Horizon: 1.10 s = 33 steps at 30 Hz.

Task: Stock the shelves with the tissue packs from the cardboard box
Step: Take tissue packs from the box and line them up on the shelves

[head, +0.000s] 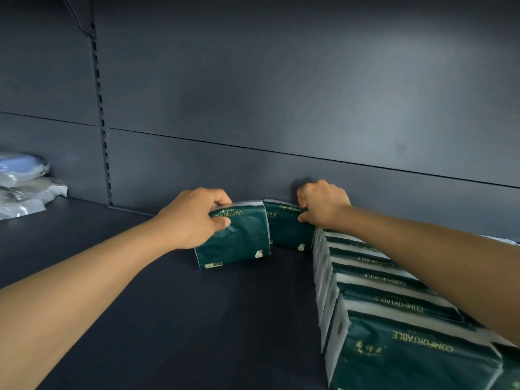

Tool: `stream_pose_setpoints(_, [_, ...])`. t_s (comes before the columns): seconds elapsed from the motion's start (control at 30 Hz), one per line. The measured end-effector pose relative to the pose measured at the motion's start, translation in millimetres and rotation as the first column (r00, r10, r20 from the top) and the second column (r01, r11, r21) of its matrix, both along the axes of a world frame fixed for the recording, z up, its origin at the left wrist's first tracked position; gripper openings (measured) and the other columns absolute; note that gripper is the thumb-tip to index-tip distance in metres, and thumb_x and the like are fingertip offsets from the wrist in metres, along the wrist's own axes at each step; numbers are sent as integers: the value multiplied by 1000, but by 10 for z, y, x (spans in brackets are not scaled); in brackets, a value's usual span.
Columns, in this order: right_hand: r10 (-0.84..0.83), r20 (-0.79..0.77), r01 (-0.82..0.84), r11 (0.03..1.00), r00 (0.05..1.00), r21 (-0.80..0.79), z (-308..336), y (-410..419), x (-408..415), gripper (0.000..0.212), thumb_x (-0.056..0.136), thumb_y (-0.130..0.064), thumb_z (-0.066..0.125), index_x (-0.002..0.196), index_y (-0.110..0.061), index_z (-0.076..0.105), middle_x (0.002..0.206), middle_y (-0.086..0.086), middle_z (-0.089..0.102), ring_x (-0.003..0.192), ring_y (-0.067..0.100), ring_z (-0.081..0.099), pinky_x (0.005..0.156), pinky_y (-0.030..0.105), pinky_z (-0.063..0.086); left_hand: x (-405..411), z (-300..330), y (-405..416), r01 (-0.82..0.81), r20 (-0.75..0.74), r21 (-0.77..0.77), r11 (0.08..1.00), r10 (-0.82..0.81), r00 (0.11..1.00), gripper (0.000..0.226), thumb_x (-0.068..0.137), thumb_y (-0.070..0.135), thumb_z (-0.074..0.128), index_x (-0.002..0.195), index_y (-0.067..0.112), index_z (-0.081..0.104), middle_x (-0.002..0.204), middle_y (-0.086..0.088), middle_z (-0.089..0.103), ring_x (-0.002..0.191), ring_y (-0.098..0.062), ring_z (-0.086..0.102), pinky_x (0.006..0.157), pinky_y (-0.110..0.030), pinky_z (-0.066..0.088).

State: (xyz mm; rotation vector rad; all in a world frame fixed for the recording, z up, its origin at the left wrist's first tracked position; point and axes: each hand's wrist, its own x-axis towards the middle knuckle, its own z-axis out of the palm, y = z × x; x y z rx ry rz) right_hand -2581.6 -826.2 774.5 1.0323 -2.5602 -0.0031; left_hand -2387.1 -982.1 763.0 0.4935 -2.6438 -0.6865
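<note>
Each hand pinched a green tissue pack by its top edge at the back of the shelf (pixel 174 319) — left hand (pixel 194 218) on the nearer pack (pixel 239 240), right hand (pixel 323 204) on the rear pack (pixel 287 229) — both packs probably light, soft and slick-wrapped, so best gripped across the top.

Single head-worn wide-angle view, facing forward and slightly down, close over the dark shelf (pixel 168 319), toward its back panel (pixel 281 94)

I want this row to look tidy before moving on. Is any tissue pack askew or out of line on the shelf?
Yes. The pack in the left hand, the left pack, stands tilted, its base forward of the right pack that the right hand holds near the back panel. The row of packs looks even.
</note>
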Motion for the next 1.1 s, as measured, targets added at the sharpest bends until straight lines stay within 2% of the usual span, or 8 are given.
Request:
stream_pose_setpoints(0.13, [-23,-40,22,1000,999,-9,-19,-16,14,15,79,-20,69,85,-14,56,92,7,59,73,26,50,62,31,41,-56,-19,4,17,-2,-12,1000,-17,1000,15,90,25,63,103,32,59,108,15,66,100,-14,61,91,-44,50])
stream_pose_setpoints(0.23, [-24,8,25,1000,1000,-11,12,5,13,21,79,-26,70,90,-12,58,92,6,58,75,26,52,63,31,41,-147,-46,22,24,5,-36,999,-24,1000,15,90,27,63,101,32,54,112,12,65,100,-16,60,91,-44,49])
stream_pose_setpoints(0.43, [90,147,-59,978,985,-202,297,295,-62,32,85,-29,62,112,-12,56,111,8,59,103,27,55,88,35,47,-455,-45,157,84,15,-84,993,-83,996,17,91,28,61,106,30,54,114,7,62,101,-17,58,91,-45,48])
stream_pose_setpoints(0.53, [113,117,-83,968,987,-238,373,501,-95,35,87,-29,60,116,-11,56,119,8,56,109,26,53,86,28,41,-666,-56,266,108,-17,-133,985,-112,994,17,91,28,61,106,31,53,113,8,59,96,-16,56,89,-43,49])
stream_pose_setpoints(0.7, [115,122,-84,968,986,-238,308,734,-132,34,88,-30,61,116,-11,55,119,8,54,104,23,54,80,25,37,-995,-232,405,103,-73,-189,977,-119,990,24,92,27,59,115,30,54,124,6,42,121,-14,37,86,-36,44])
stream_pose_setpoints(0.9, [122,137,-96,979,983,-182,185,842,-149,38,89,-29,60,121,-10,51,124,8,48,110,22,51,88,25,38,-1097,-458,471,34,-180,-72,997,-46,983,61,85,18,69,136,29,38,138,-2,25,130,-21,23,97,-34,40])
stream_pose_setpoints(1.0, [126,139,-97,976,982,-194,192,882,-133,41,89,-28,59,124,-9,49,127,9,48,114,22,50,89,22,35,-1086,-494,453,6,-137,-42,999,-12,991,68,84,14,70,140,26,33,139,-5,25,129,-25,32,99,-34,40])
stream_pose_setpoints(1.1, [124,149,-94,977,981,-193,200,913,-115,44,90,-28,59,127,-10,47,129,9,47,116,23,49,92,24,36,-1090,-471,445,-15,-109,-61,998,8,994,60,85,14,69,135,23,38,134,-7,33,113,-25,49,95,-35,45])
